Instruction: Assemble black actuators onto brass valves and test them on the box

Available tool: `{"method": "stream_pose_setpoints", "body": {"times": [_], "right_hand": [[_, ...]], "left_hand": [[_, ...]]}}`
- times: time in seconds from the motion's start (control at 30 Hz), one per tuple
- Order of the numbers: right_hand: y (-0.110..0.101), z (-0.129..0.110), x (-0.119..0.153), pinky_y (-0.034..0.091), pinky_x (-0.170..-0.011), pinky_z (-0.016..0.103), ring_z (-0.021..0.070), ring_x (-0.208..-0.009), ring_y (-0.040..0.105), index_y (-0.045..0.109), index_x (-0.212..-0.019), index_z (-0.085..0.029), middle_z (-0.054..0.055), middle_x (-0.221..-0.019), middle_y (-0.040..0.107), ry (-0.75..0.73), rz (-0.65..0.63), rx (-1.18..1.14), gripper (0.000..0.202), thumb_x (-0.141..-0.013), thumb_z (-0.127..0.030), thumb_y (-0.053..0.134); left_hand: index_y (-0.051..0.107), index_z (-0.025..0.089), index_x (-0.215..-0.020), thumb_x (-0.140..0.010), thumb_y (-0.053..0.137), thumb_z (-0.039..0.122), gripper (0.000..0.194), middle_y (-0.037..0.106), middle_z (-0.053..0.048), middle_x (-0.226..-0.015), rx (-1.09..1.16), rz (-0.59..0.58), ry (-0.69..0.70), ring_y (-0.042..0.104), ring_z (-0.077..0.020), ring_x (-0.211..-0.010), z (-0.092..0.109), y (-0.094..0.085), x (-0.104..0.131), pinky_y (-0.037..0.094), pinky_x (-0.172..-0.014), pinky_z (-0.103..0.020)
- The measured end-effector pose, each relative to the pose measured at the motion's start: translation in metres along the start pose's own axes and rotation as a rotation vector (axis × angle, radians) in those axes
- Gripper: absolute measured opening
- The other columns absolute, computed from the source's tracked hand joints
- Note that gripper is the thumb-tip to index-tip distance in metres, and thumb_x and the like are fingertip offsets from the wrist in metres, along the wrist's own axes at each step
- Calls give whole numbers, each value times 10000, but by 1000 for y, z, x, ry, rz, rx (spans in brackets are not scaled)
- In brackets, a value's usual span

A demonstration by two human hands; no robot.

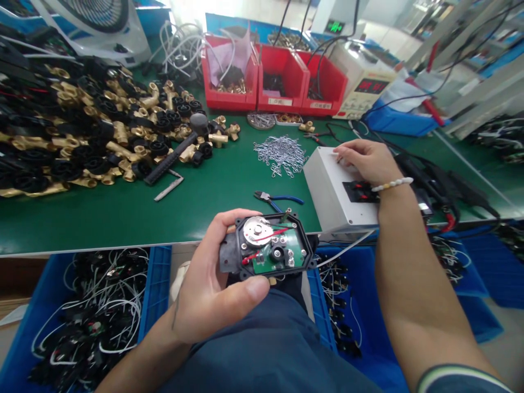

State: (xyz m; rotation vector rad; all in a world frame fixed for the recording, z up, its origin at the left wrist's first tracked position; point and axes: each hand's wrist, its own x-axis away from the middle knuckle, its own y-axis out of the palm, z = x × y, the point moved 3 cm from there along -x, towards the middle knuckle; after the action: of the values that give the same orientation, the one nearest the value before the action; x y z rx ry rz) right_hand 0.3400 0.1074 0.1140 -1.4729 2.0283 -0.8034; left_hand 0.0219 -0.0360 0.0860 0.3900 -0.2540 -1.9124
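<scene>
My left hand (221,278) holds an open black actuator housing (309,256) from its left side, thumb in front and fingers behind. Inside it are a green circuit board (266,265), a round silver motor (257,231) and red wires. A white cable (347,250) runs from the housing's right side toward a light grey control box (327,191). On top of that box rests my right hand (364,158), its fingers drawn together over a small part they hide. Blue-handled cutting pliers (282,200) lie just beyond the housing.
Brass valve fittings (118,134) with black caps crowd the left, beside a black-handled hammer (176,155). Metal clips (280,153) lie mid-table before red bins (282,79). A power supply (364,82) stands behind. Blue crates (158,289) of wired parts sit below the table edge.
</scene>
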Motion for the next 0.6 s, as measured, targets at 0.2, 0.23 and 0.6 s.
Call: {"method": "stream_pose_setpoints", "body": {"times": [0.2,0.23,0.6], "right_hand": [[0,-4,1,376,-658,220,61,-614,448,701,-852,-149,-12,-732,640,-2,28,14,106,-935,-146,636],[0,-3,1,372,-654,222,62,-612,448,699,-844,-151,-14,-722,637,-3,32,12,111,-935,-137,635],[0,0,-2,363,-650,219,66,-618,471,642,-734,-170,-14,-712,633,-17,33,-2,244,-971,-134,598]], "left_hand": [[623,313,-1273,-792,768,258,505,741,3,-1086,5,5,0,728,-174,-925,2,2,4,610,-821,-248],[626,320,-1272,-790,771,261,506,740,7,-1079,0,13,-10,725,-168,-918,2,3,4,608,-817,-241],[615,356,-1295,-779,780,222,558,723,21,-1077,-9,-14,-14,702,-129,-902,-1,1,4,580,-799,-178]]}}
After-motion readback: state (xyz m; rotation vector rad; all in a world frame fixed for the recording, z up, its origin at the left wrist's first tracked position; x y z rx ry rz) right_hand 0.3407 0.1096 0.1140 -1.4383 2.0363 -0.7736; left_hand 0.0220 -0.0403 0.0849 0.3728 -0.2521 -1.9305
